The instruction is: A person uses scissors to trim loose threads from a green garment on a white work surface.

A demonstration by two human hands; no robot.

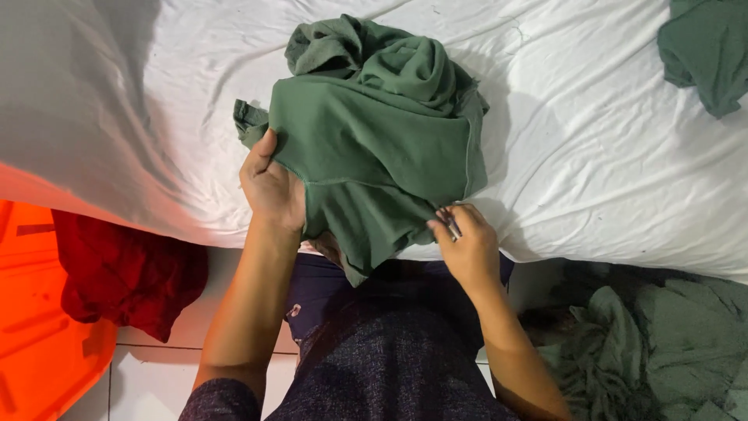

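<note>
A crumpled dark green knit fabric garment [374, 132] lay on the bed's white wrinkled sheet [608, 156], its lower edge hanging over the bed's near side. The left hand [271, 187] gripped the garment's left edge, thumb on top and fingers clamped on the cloth beneath. The right hand [466, 243] pinched the lower right hem, fingers closed together on the cloth along with a small thin metal tool [451, 226]; what kind could not be told. A second green cloth [705, 51] lay at the far right corner. A red cloth [125, 269] draped over an orange plastic bin [31, 343] at left, and a heap of grey-green cloths [662, 343] lay on the floor at right.
</note>
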